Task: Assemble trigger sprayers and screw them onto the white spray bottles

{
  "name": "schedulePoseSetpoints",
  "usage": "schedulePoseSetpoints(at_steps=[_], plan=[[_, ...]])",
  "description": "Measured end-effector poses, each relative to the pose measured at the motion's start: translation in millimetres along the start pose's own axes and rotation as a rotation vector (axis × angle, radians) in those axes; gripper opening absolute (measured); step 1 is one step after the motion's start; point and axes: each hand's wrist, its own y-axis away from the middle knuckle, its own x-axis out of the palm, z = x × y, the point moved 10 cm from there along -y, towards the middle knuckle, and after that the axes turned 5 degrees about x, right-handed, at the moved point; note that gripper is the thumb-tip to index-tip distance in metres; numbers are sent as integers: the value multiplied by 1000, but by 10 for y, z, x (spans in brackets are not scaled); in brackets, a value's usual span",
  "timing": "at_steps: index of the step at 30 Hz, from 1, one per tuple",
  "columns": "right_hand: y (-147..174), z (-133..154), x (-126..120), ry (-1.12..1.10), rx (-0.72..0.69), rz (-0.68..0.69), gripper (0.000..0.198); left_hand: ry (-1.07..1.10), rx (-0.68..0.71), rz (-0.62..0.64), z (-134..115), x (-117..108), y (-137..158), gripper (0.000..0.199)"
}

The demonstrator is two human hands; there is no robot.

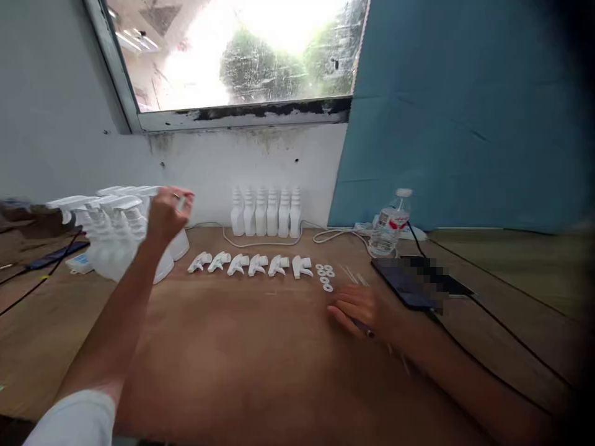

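My left hand (170,210) is raised at the left, beside white bottles in clear containers (105,238); its fingers are curved, with a gap to the thumb and nothing visible between. On the table at right, my right hand (356,306) lies with fingers stretched out. A dark pen-like object (365,328) shows beneath it; whether it is gripped is unclear. Small white rings (325,275) sit just beyond those fingertips, near thin clear tubes (356,275). White trigger spray heads (238,264) form a row in the middle. Behind them, several white bottles (261,212) stand upright against the wall.
A clear plastic bottle (389,223) with a red and white label stands at the back right. Nearby lie a dark phone (404,283) and black cables (506,341). A white cord (260,243) runs along the wall. Another dark device (56,255) lies far left.
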Motion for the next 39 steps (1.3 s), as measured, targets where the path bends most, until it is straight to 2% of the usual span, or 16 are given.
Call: schedulePoseSetpoints(at_steps=[3,5,6,8,11,13,15,18,20,23,26,28,31,34,37,39], plan=[[13,-8,-23,-8,12,2,30,-120,-223,-197,514,-703,-81,32],[19,-4,-25,-10,15,11,30,-185,-402,-242,819,-979,-22,31],[22,-2,-20,-10,17,19,30,-213,-478,-232,941,-1041,28,30],[26,-3,-4,-12,20,31,30,-239,-575,-153,1119,-1021,129,27],[28,-23,10,-14,29,25,30,-198,-684,101,1315,-718,276,23],[21,-40,13,-11,37,20,31,-159,-755,239,1394,-530,372,30],[9,-44,1,-12,42,17,31,-140,-788,243,1417,-484,401,35],[-23,-17,-46,-26,37,15,30,-76,-762,134,1365,-547,354,25],[-57,-5,-112,-33,45,-7,28,-26,-701,53,1263,-630,285,23],[-148,-48,-261,-59,111,-84,27,60,-551,-135,971,-853,139,31],[-324,-195,-342,-155,286,-98,28,288,-393,-318,568,-1039,11,34],[-491,-305,-380,-252,432,-105,32,513,-322,-380,299,-1071,-54,29],[-825,-351,-474,-399,558,-143,30,816,-268,-366,-101,-993,-136,21],[-1189,-293,-594,-572,584,-190,26,1045,-187,-315,-551,-877,-201,15],[-1468,-210,-636,-800,564,-190,34,1171,-118,-236,-1007,-717,-233,12],[-1553,-199,-653,-874,563,-211,41,1210,-80,-168,-1281,-593,-242,12]])
